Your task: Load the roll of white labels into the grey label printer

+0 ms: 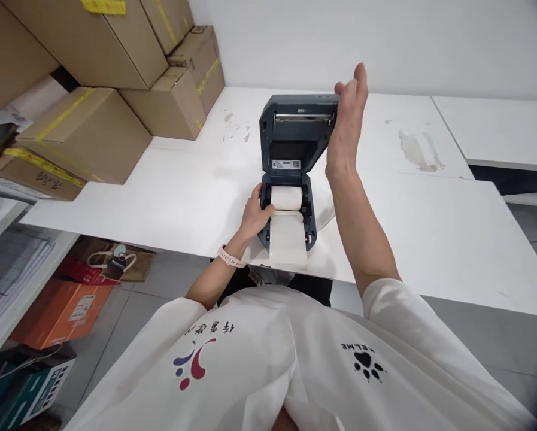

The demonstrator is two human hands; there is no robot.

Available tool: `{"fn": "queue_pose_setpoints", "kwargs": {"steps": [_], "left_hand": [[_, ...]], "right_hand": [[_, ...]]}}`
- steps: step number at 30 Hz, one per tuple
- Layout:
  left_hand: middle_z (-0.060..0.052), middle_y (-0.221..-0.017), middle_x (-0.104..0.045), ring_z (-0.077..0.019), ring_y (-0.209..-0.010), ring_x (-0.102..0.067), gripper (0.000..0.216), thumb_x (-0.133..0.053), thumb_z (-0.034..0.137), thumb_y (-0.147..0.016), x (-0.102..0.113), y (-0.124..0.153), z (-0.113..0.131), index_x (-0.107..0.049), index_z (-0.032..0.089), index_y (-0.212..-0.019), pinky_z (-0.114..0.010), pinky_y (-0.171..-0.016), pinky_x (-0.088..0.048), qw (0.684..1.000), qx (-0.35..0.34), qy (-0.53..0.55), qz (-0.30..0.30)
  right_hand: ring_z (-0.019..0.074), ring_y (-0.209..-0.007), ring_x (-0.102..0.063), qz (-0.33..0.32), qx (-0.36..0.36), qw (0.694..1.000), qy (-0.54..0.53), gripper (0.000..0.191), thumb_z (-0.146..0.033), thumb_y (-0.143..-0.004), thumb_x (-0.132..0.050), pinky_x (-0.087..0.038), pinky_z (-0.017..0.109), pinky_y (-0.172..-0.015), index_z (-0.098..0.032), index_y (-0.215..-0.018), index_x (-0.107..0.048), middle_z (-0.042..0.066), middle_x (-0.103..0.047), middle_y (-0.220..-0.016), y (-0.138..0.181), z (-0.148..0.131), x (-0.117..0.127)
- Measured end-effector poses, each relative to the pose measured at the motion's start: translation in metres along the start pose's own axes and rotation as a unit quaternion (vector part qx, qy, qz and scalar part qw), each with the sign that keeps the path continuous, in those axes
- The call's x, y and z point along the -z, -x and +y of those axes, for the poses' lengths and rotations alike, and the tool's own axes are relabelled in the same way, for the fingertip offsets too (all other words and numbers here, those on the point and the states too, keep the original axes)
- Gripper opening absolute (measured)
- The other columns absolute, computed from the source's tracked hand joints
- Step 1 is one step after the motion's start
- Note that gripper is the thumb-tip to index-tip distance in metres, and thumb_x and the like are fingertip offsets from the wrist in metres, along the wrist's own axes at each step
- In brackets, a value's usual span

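A dark grey label printer (312, 206) stands near the front edge of the white table with its lid (295, 133) raised. Inside lies a roll of white labels (287, 197), and a loose strip (288, 236) runs from it over the printer's front. My left hand (254, 214) grips the left side of the printer base, its thumb at the inner edge beside the roll. Against the right edge of the lid rests my right hand (346, 129), fingers stretched upward and palm side to the lid. Part of its thumb side is hard to make out.
Cardboard boxes (93, 131) with yellow tape are stacked at the back left, against the white wall. A pale cable (326, 220) lies right of the printer. Below left, an orange box (66, 308) sits on the floor. Another white surface (510, 131) adjoins on the right.
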State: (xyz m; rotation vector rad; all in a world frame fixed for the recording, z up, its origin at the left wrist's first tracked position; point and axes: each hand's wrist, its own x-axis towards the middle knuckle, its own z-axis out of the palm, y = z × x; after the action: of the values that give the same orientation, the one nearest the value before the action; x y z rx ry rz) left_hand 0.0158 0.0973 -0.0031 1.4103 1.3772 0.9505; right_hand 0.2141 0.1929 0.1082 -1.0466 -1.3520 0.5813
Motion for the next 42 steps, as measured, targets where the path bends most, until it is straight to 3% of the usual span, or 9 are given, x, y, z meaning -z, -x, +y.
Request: {"fn": "queue_pose_setpoints", "kwargs": {"steps": [4,8,12,15,18,21,26,34,42], "left_hand": [[-0.01,-0.17,-0.038,-0.0357,-0.157,-0.036,0.084,-0.059,0.023,-0.087,-0.004,-0.001,-0.003,-0.026,0.025,-0.164,-0.051,-0.122,-0.043,0.999,0.031,-0.012,0.011],[-0.011,-0.162,-0.05,-0.0355,-0.148,-0.049,0.084,-0.058,0.017,-0.079,-0.005,-0.005,-0.003,-0.037,0.021,-0.16,-0.051,-0.12,-0.045,0.999,0.015,-0.034,0.034],[-0.011,-0.155,-0.058,-0.0349,-0.141,-0.057,0.082,-0.057,0.012,-0.073,-0.006,-0.01,-0.007,-0.047,0.018,-0.154,-0.051,-0.12,-0.044,0.997,-0.013,-0.057,0.059],[-0.009,-0.153,-0.061,-0.0347,-0.144,-0.055,0.083,-0.055,0.011,-0.072,-0.007,-0.012,-0.008,-0.048,0.02,-0.154,-0.052,-0.123,-0.041,0.996,-0.009,-0.068,0.065],[-0.007,-0.152,-0.061,-0.0328,-0.145,-0.053,0.084,-0.055,0.01,-0.071,-0.008,-0.012,-0.008,-0.047,0.021,-0.155,-0.051,-0.125,-0.04,0.995,-0.007,-0.069,0.066],[-0.008,-0.153,-0.061,-0.0325,-0.146,-0.053,0.085,-0.055,0.009,-0.07,-0.009,-0.012,-0.009,-0.048,0.019,-0.155,-0.049,-0.126,-0.038,0.995,-0.007,-0.068,0.069],[-0.008,-0.157,-0.057,-0.0347,-0.148,-0.051,0.084,-0.055,0.011,-0.072,-0.009,-0.011,-0.01,-0.048,0.02,-0.155,-0.051,-0.126,-0.038,0.997,-0.007,-0.043,0.067],[-0.006,-0.154,-0.06,-0.0332,-0.144,-0.054,0.082,-0.055,0.011,-0.072,-0.009,-0.007,-0.007,-0.049,0.023,-0.153,-0.052,-0.124,-0.04,0.997,-0.015,-0.028,0.065],[-0.009,-0.159,-0.055,-0.0321,-0.147,-0.051,0.084,-0.055,0.012,-0.074,-0.008,-0.011,-0.014,-0.045,0.019,-0.157,-0.051,-0.125,-0.039,0.998,-0.003,-0.017,0.059]], "right_hand": [[0.027,-0.16,-0.024,0.009,0.04,0.993,0.107,0.08,-0.083,-0.095,-0.019,-0.019,0.053,-0.133,-0.043,-0.164,-0.01,0.0,-0.036,-0.166,-0.019,0.005,-0.006],[0.0319,-0.156,-0.031,0.052,0.194,0.953,0.228,0.059,-0.06,-0.102,-0.038,-0.024,0.057,-0.129,-0.035,-0.155,-0.04,0.006,-0.043,-0.162,0.016,-0.014,-0.006],[0.0346,-0.131,-0.059,-0.225,0.163,0.91,0.308,0.044,-0.04,-0.1,-0.045,-0.046,0.056,-0.112,-0.022,-0.135,-0.063,0.012,-0.069,-0.136,0.056,-0.017,0.0],[0.0391,-0.135,-0.058,-0.47,0.024,0.798,0.376,0.055,-0.044,-0.095,-0.056,-0.049,0.054,-0.107,-0.021,-0.145,-0.057,0.013,-0.064,-0.147,0.059,0.0,-0.001],[0.0407,-0.139,-0.056,-0.574,-0.043,0.709,0.408,0.08,-0.053,-0.088,-0.067,-0.046,0.052,-0.111,-0.022,-0.158,-0.042,0.014,-0.056,-0.157,0.048,0.018,-0.011],[0.041,-0.135,-0.059,-0.599,-0.055,0.69,0.403,0.091,-0.054,-0.075,-0.08,-0.05,0.048,-0.108,-0.021,-0.153,-0.049,0.015,-0.058,-0.153,0.036,0.026,-0.02],[0.0348,-0.13,-0.063,-0.603,-0.033,0.765,0.223,0.082,-0.046,-0.068,-0.086,-0.054,0.044,-0.107,-0.027,-0.144,-0.059,0.007,-0.064,-0.148,0.027,0.015,0.019],[0.0312,-0.122,-0.064,-0.387,-0.099,0.916,0.036,0.079,-0.032,-0.055,-0.098,-0.058,0.039,-0.093,-0.029,-0.127,-0.066,0.008,-0.071,-0.131,0.019,0.013,0.147],[0.0248,-0.113,-0.064,-0.216,-0.207,0.954,0.033,0.078,-0.024,-0.042,-0.095,-0.055,0.036,-0.096,-0.027,-0.114,-0.066,0.006,-0.068,-0.128,-0.007,0.103,0.154]]}}
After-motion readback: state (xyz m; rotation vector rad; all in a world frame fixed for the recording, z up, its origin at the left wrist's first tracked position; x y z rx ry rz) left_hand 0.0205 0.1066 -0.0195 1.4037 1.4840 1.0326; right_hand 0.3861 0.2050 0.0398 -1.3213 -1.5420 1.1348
